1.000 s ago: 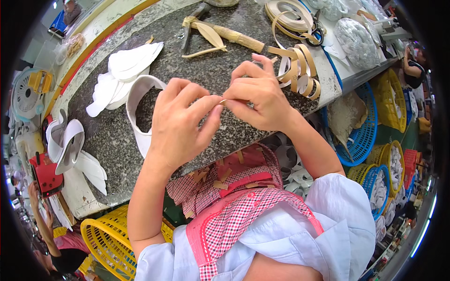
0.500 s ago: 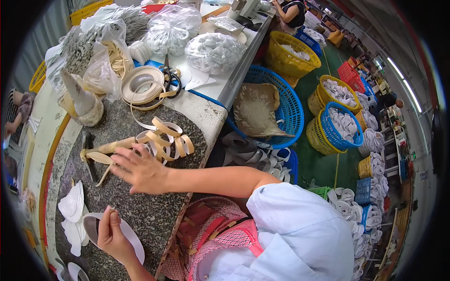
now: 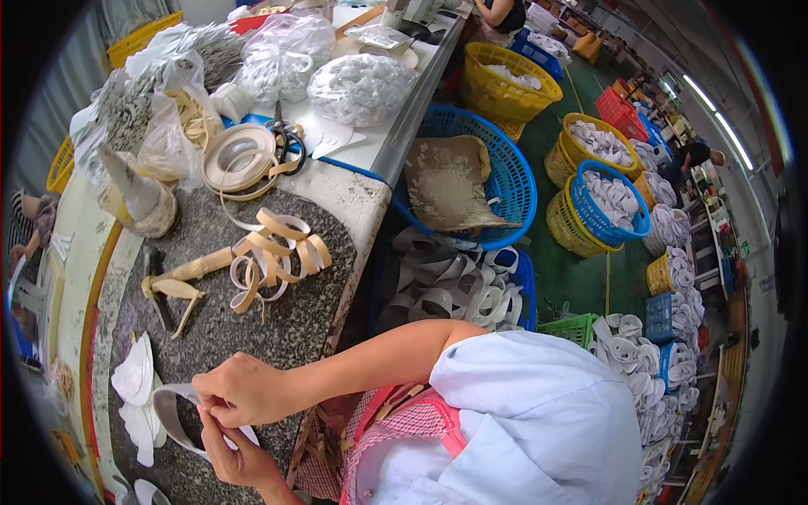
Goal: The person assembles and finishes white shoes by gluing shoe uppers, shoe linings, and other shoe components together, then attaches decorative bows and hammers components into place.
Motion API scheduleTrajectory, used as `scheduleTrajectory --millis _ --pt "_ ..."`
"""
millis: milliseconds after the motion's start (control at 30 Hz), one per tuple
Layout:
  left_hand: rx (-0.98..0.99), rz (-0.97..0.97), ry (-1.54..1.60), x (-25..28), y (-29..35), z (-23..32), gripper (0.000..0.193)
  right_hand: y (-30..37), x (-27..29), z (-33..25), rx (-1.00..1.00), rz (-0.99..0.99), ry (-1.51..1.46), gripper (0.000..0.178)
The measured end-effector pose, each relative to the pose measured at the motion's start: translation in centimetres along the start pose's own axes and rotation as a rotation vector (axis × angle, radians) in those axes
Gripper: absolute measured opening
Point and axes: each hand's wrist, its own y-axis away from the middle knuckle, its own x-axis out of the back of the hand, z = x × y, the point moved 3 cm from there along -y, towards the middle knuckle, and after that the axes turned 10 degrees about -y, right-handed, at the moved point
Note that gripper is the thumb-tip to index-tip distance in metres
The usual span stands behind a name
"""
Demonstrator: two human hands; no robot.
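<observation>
A curved white shoe-upper piece with a grey inside (image 3: 174, 419) stands on edge over the dark speckled slab (image 3: 290, 337). My left hand (image 3: 240, 459) is closed, pinching the piece at its upper rim. Right against those fingertips, my right hand (image 3: 244, 389) is closed too; what lies between its fingers is hidden. Beyond the hands lies a hammer (image 3: 198, 265) with a tan wooden handle and dark head, a tan strip tied round it. Curled tan tape strips (image 3: 278, 252) rest by the handle's end. Flat white cut pieces (image 3: 136, 396) lie beside the shoe-upper piece.
A tape roll (image 3: 240, 158) and black scissors (image 3: 289, 147) lie farther back, near bagged white parts (image 3: 360, 88). A whitish cone-shaped pot (image 3: 139, 194) stands at the slab's far edge. Blue baskets (image 3: 513, 181) and a crate of grey-white uppers (image 3: 454, 286) flank the bench's right side.
My right hand has left the hammer and curled strips, moving toward me to meet my left hand at the shoe-upper piece. Its spread fingers have closed. The view has shifted slightly.
</observation>
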Motion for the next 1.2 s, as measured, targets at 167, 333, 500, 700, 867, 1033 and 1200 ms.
scheduleTrajectory --millis 167,333,500,700,867,1033,1200 --pt "-0.106 0.055 -0.061 2.2 0.8 0.2 0.028 0.3 -0.9 -1.3 -0.018 -0.052 -0.095 0.009" --pt "-0.093 -0.003 0.178 2.3 0.6 1.4 0.026 0.3 0.5 -2.0 -0.051 -0.134 0.041 0.007" --pt "0.414 -0.144 0.651 4.0 0.7 0.3 0.016 0.7 -0.8 -1.9 -0.087 -0.221 -0.127 0.004" --pt "0.114 -0.265 0.249 4.1 0.7 -0.4 0.017 1.2 -0.8 -1.1 -0.013 -0.387 0.01 0.005" --pt "0.566 -0.353 0.604 2.7 1.7 -1.1 0.015 1.6 -0.6 0.1 -0.42 -0.417 -0.243 0.001" --pt "0.723 -0.327 0.833 2.1 2.1 -0.9 0.01 1.8 -0.6 0.3 -0.339 -0.401 -0.102 0.002" --pt "0.418 -0.453 0.398 2.4 1.9 -1.1 0.014 1.8 -0.8 0.5 -0.279 -0.551 0.087 0.002"
